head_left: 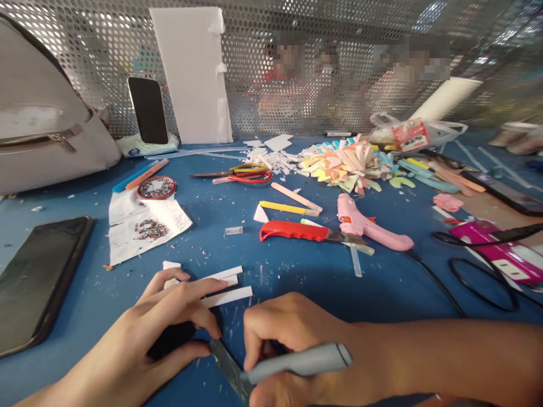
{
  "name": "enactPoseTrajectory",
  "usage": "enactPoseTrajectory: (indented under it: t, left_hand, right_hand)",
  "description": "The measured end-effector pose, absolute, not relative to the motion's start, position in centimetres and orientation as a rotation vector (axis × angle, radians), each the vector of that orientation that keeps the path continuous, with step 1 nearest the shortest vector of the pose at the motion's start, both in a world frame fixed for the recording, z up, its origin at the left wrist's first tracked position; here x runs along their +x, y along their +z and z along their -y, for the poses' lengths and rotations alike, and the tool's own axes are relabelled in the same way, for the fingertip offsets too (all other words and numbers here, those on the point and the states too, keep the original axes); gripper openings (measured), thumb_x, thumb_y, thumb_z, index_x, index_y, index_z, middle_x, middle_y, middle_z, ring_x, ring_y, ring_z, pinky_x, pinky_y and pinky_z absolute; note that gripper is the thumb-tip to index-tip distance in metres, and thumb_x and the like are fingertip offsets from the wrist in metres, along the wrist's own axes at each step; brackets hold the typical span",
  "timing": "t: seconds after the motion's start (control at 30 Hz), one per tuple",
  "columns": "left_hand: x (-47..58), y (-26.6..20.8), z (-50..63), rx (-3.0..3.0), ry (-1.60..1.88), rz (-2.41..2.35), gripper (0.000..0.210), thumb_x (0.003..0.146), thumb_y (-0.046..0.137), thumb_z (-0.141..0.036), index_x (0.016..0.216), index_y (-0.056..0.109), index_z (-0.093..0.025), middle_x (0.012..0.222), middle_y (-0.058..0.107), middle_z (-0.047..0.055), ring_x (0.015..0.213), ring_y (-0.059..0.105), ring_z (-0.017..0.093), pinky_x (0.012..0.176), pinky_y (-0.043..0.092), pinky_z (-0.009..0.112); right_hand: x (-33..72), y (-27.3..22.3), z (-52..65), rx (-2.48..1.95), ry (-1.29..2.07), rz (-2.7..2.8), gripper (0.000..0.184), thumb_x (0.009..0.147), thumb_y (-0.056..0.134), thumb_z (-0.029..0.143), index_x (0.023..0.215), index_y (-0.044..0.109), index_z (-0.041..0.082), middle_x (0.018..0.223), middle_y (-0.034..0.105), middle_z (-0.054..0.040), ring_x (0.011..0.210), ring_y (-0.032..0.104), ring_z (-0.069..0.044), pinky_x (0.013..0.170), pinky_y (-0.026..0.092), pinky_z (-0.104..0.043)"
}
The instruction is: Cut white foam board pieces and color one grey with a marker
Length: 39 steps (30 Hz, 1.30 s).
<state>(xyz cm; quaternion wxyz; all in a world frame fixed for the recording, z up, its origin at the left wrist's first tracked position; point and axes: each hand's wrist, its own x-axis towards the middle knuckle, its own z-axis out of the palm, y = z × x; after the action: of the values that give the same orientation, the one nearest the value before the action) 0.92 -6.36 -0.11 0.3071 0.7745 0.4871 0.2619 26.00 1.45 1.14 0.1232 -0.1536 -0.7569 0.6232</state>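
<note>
In the head view my right hand (pixel 292 339) grips a grey marker pen (pixel 301 362), its tip down on a narrow dark grey strip (pixel 229 364). The strip lies on the blue table at the bottom centre. My left hand (pixel 169 322) holds the strip's far end between thumb and a finger, while its other fingers reach over the table. Several white strips (pixel 231 295) lie just beyond the left fingertips, partly hidden by that hand. The lower end of the dark strip is covered by my right hand.
Beyond my hands lie a red-handled knife (pixel 292 230), a pink glue gun (pixel 373 223) with a black cord, scissors (pixel 254 172) and a pile of coloured paper bits (pixel 339 164). A phone (pixel 38 277) lies at left, near a bag (pixel 46 113). A white board (pixel 190 73) leans on the mesh.
</note>
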Motion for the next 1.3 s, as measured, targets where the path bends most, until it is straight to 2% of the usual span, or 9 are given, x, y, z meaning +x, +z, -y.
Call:
enactPoseTrajectory:
  t: [0.1, 0.23, 0.37, 0.6, 0.77, 0.93, 1.03, 1.17, 1.3]
  left_hand:
    - [0.8, -0.3, 6.3, 2.072, 0.682, -1.271, 0.052, 0.098, 0.059, -0.03, 0.143, 0.034, -0.041, 0.092, 0.074, -0.014, 0.091, 0.069, 0.013, 0.116, 0.017, 0.025]
    - [0.9, -0.4, 6.4, 2.066, 0.686, -1.325, 0.047, 0.1, 0.056, -0.037, 0.142, 0.035, -0.041, 0.09, 0.074, -0.012, 0.09, 0.07, 0.014, 0.117, 0.021, 0.027]
    - [1.0, -0.4, 6.5, 2.063, 0.707, -1.345, 0.043, 0.1, 0.055, -0.041, 0.14, 0.038, -0.04, 0.09, 0.074, -0.011, 0.093, 0.07, 0.015, 0.117, 0.024, 0.028]
    - [1.0, -0.4, 6.5, 2.086, 0.722, -1.348, 0.047, 0.098, 0.058, -0.036, 0.141, 0.039, -0.04, 0.088, 0.075, -0.011, 0.081, 0.07, 0.014, 0.118, 0.026, 0.032]
    - [0.9, -0.3, 6.4, 2.083, 0.708, -1.351, 0.05, 0.095, 0.061, -0.033, 0.141, 0.04, -0.041, 0.089, 0.075, -0.013, 0.089, 0.07, 0.013, 0.115, 0.03, 0.029]
    - [0.8, -0.4, 6.5, 2.076, 0.688, -1.34, 0.05, 0.097, 0.059, -0.031, 0.142, 0.038, -0.039, 0.09, 0.075, -0.011, 0.085, 0.07, 0.014, 0.116, 0.03, 0.032]
    - [0.9, -0.3, 6.5, 2.054, 0.68, -1.327, 0.049, 0.098, 0.057, -0.032, 0.142, 0.037, -0.039, 0.093, 0.075, -0.01, 0.09, 0.07, 0.016, 0.117, 0.027, 0.034]
    - [0.9, -0.3, 6.5, 2.041, 0.684, -1.313, 0.05, 0.098, 0.059, -0.033, 0.142, 0.036, -0.041, 0.093, 0.075, -0.011, 0.086, 0.069, 0.015, 0.117, 0.026, 0.033]
    - [0.9, -0.4, 6.5, 2.032, 0.681, -1.321, 0.049, 0.098, 0.058, -0.031, 0.141, 0.037, -0.041, 0.094, 0.075, -0.01, 0.091, 0.07, 0.016, 0.118, 0.025, 0.033]
  right_hand:
    - [25.9, 1.0, -1.5, -0.409, 1.91, 2.23, 0.053, 0.088, 0.062, 0.065, 0.069, 0.056, 0.016, 0.059, 0.051, 0.006, 0.051, 0.046, -0.005, 0.048, 0.033, -0.016]
    - [25.8, 1.0, -1.5, -0.415, 1.852, 2.217, 0.05, 0.086, 0.065, 0.066, 0.083, 0.063, 0.016, 0.072, 0.059, 0.003, 0.062, 0.054, -0.008, 0.057, 0.04, -0.017]
    - [25.9, 1.2, -1.5, -0.39, 1.919, 2.263, 0.051, 0.091, 0.06, 0.061, 0.069, 0.058, 0.015, 0.061, 0.053, 0.0046, 0.055, 0.048, -0.007, 0.051, 0.035, -0.017]
    - [26.1, 1.7, -1.8, -0.398, 2.056, 2.092, 0.039, 0.085, 0.074, 0.051, 0.099, 0.066, 0.015, 0.063, 0.05, 0.0072, 0.052, 0.043, -0.005, 0.049, 0.034, -0.014]
    - [26.2, 2.1, -1.5, -0.338, 2.081, 2.026, 0.052, 0.099, 0.045, 0.056, 0.086, 0.064, 0.01, 0.064, 0.055, -0.0005, 0.054, 0.053, -0.009, 0.05, 0.04, -0.018]
    - [26.3, 2.2, -1.4, -0.573, 2.034, 2.033, 0.023, 0.094, 0.054, 0.034, 0.086, 0.06, 0.013, 0.067, 0.06, -0.0005, 0.055, 0.051, -0.008, 0.05, 0.039, -0.016]
    - [26.2, 2.2, -1.5, -0.561, 2.128, 2.053, 0.032, 0.095, 0.049, 0.034, 0.072, 0.057, 0.014, 0.057, 0.054, 0.0013, 0.047, 0.05, -0.007, 0.045, 0.037, -0.015]
    - [26.2, 2.2, -1.6, -0.621, 2.083, 2.026, 0.028, 0.093, 0.055, 0.037, 0.08, 0.061, 0.013, 0.067, 0.061, -0.0011, 0.058, 0.056, -0.009, 0.053, 0.042, -0.017]
    - [26.3, 2.1, -1.6, -0.594, 2.145, 2.057, 0.036, 0.097, 0.048, 0.038, 0.074, 0.06, 0.013, 0.059, 0.055, 0.0011, 0.05, 0.052, -0.008, 0.049, 0.039, -0.016]
